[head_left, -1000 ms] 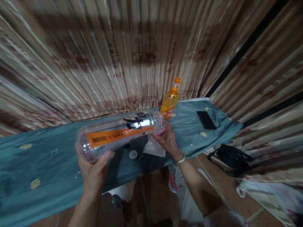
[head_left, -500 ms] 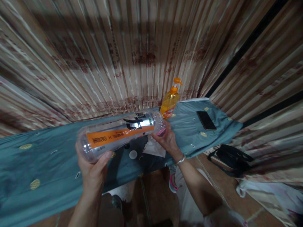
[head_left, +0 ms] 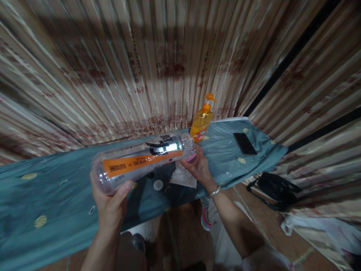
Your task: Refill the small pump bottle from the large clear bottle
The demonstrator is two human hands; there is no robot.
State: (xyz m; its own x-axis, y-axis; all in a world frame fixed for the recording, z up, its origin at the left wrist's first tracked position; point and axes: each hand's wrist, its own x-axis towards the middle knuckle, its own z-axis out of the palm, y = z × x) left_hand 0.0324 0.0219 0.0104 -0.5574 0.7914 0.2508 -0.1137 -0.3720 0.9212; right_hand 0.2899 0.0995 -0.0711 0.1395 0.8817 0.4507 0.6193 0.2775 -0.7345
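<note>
My left hand (head_left: 110, 205) grips the base end of a clear plastic bottle (head_left: 141, 160) with an orange and silver label, held lying sideways above the table. My right hand (head_left: 199, 168) is closed on the bottle's neck end, where something pink (head_left: 191, 157) shows between the fingers. A silver bracelet sits on that wrist. Below the bottle on the teal cloth (head_left: 56, 188) lie a white cap (head_left: 158, 184) and a white paper piece (head_left: 184, 175).
An orange pump dispenser (head_left: 201, 121) stands at the back of the table by the striped curtain. A black phone (head_left: 244, 143) lies at the right end. A black bag (head_left: 275, 189) sits on the floor to the right.
</note>
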